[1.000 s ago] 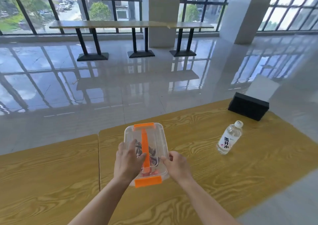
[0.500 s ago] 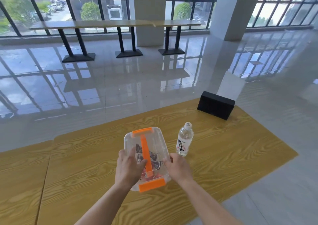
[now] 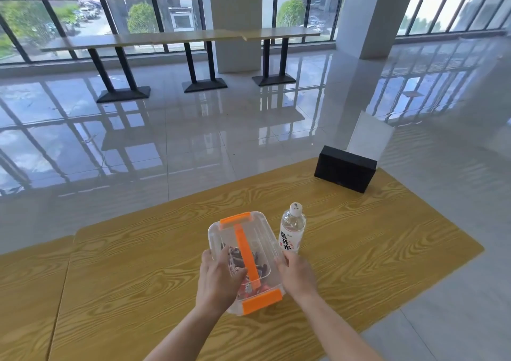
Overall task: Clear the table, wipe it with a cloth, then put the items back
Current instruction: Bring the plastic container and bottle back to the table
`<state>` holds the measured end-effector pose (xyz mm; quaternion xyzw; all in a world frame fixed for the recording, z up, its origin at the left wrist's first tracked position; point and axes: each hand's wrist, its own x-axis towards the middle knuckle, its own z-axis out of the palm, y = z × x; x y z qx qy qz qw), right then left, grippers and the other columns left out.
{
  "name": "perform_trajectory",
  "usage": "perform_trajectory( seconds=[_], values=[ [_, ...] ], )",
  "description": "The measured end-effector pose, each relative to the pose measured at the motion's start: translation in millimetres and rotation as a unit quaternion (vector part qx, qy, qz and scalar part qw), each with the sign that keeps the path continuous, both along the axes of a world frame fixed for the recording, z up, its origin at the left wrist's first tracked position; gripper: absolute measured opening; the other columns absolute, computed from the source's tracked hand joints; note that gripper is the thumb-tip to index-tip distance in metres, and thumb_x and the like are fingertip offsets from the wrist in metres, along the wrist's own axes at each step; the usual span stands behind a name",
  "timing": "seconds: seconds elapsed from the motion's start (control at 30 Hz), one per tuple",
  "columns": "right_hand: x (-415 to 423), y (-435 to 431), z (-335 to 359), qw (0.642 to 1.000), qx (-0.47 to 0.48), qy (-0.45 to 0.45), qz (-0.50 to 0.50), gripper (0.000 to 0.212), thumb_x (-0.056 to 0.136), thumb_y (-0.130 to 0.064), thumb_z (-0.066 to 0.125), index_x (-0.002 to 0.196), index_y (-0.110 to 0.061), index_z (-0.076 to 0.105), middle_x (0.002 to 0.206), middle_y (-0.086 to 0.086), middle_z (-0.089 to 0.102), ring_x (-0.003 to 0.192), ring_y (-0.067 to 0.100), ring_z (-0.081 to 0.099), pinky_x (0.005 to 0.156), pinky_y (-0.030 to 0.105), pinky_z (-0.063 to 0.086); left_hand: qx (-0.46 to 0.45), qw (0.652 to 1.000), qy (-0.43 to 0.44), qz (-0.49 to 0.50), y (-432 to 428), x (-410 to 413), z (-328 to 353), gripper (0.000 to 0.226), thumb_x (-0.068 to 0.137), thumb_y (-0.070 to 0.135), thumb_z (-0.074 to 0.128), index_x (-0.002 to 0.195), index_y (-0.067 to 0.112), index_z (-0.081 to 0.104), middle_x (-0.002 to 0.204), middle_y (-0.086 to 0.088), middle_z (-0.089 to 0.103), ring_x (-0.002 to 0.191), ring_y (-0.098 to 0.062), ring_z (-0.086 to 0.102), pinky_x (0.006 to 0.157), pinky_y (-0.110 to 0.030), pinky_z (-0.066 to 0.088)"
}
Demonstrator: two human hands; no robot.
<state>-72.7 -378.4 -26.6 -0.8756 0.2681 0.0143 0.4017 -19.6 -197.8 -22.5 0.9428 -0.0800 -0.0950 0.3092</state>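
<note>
A: Status on the box?

B: Both hands on it. Left hand (image 3: 218,277) has its fingers (image 3: 226,254) curled over the left long side onto the lid, and right hand (image 3: 297,275) grips the right long side. The clear box (image 3: 249,229) is mid-desk (image 3: 373,236), toward the near edge. I can't tell if it's resting or just lifted.

A: Orientation?

B: Long axis runs away from me, far end swung slightly left. Orange latches on both short ends. I'm holding across the width, both hands equally near.

A: Clearance?

B: Water bottle (image 3: 292,232) stands just beside the box's far right corner, near my right hand. Black box (image 3: 345,168) is at the desk's far right corner, well apart. I reckon a rightward move risks clipping the bottle.
</note>
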Motion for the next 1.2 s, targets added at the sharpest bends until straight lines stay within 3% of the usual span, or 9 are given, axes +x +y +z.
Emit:
perform_trajectory(
  seconds=[0.1, 0.17, 0.27, 0.4, 0.53, 0.7, 0.97, 1.2],
  values=[
    [1.5, -3.2, 0.2, 1.0, 0.0, -0.01, 0.006, 0.027, 0.099, -0.033, 0.057, 0.078, -0.015, 0.055, 0.071, -0.002, 0.058, 0.063, 0.015, 0.051, 0.058, 0.033, 0.037, 0.045, 0.998, -0.046, -0.015, 1.7, 5.8, -1.0, 0.066, 0.085, 0.053, 0.065, 0.142, 0.03, 0.04, 0.153, -0.013, 0.024, 0.138, -0.032, 0.031, 0.105, -0.042, 0.041],
    [-0.4, -3.3, 0.8, 1.0, -0.004, -0.027, -0.004, 0.015, 0.097, -0.033, 0.06, 0.101, -0.019, 0.065, 0.09, -0.002, 0.07, 0.082, 0.017, 0.064, 0.066, 0.031, 0.045, 0.065, 0.991, -0.098, -0.063, 1.8, 13.7, -0.6, 0.073, 0.084, 0.059, 0.063, 0.146, 0.032, 0.035, 0.162, -0.012, 0.008, 0.149, -0.031, 0.013, 0.111, -0.044, 0.035],
    [-5.6, -2.8, 3.6, 0.999, -0.022, -0.047, -0.016, 0.021, 0.094, -0.024, 0.063, 0.114, -0.023, 0.068, 0.101, -0.005, 0.073, 0.094, 0.014, 0.067, 0.076, 0.031, 0.054, 0.116, 0.977, -0.099, -0.146, -4.5, 26.3, -1.5, 0.086, 0.08, 0.078, 0.05, 0.152, 0.04, 0.021, 0.165, -0.006, -0.012, 0.151, -0.025, -0.019, 0.123, -0.047, 0.012],
    [-9.1, -2.0, 4.2, 0.996, -0.041, -0.073, -0.024, 0.023, 0.092, -0.021, 0.066, 0.114, -0.027, 0.072, 0.09, -0.01, 0.074, 0.085, 0.008, 0.067, 0.074, 0.031, 0.055, 0.184, 0.96, -0.079, -0.194, -10.2, 32.7, -8.5, 0.106, 0.065, 0.098, 0.017, 0.155, 0.043, 0.008, 0.165, -0.006, -0.019, 0.146, -0.023, -0.032, 0.12, -0.047, -0.016],
    [-9.6, -2.1, 5.3, 0.994, -0.046, -0.095, -0.043, 0.025, 0.092, -0.02, 0.067, 0.117, -0.026, 0.072, 0.092, -0.008, 0.074, 0.077, 0.004, 0.061, 0.071, 0.027, 0.054, 0.189, 0.959, -0.084, -0.192, -13.7, 35.8, -14.6, 0.105, 0.066, 0.097, 0.018, 0.155, 0.043, 0.007, 0.165, -0.006, -0.017, 0.145, -0.023, -0.033, 0.12, -0.049, -0.017],
    [-9.9, -3.7, 4.2, 0.993, -0.042, -0.096, -0.047, 0.028, 0.094, -0.024, 0.067, 0.122, -0.023, 0.069, 0.106, -0.005, 0.074, 0.093, 0.007, 0.065, 0.075, 0.018, 0.048, 0.195, 0.958, -0.081, -0.193, -16.3, 36.7, -16.1, 0.101, 0.069, 0.094, 0.023, 0.154, 0.043, 0.006, 0.165, -0.006, -0.018, 0.146, -0.024, -0.032, 0.12, -0.05, -0.015],
    [-14.4, -12.4, 7.3, 0.997, -0.021, -0.067, -0.04, 0.039, 0.096, -0.033, 0.064, 0.131, -0.018, 0.061, 0.114, -0.002, 0.07, 0.103, 0.013, 0.065, 0.09, 0.035, 0.054, 0.195, 0.958, -0.087, -0.193, -14.7, 35.3, -7.9, 0.1, 0.074, 0.092, 0.026, 0.156, 0.038, 0.006, 0.166, -0.008, -0.014, 0.148, -0.026, -0.027, 0.12, -0.049, -0.014],
    [-22.5, -31.2, 28.8, 0.992, -0.082, -0.09, -0.013, 0.042, 0.095, -0.035, 0.063, 0.134, -0.018, 0.058, 0.122, -0.002, 0.067, 0.109, 0.015, 0.063, 0.092, 0.035, 0.052, 0.207, 0.95, -0.138, -0.19, -12.2, 28.9, 15.6, 0.086, 0.087, 0.074, 0.038, 0.157, 0.034, 0.007, 0.166, -0.009, -0.008, 0.151, -0.03, -0.018, 0.122, -0.053, -0.006]
  ],
)
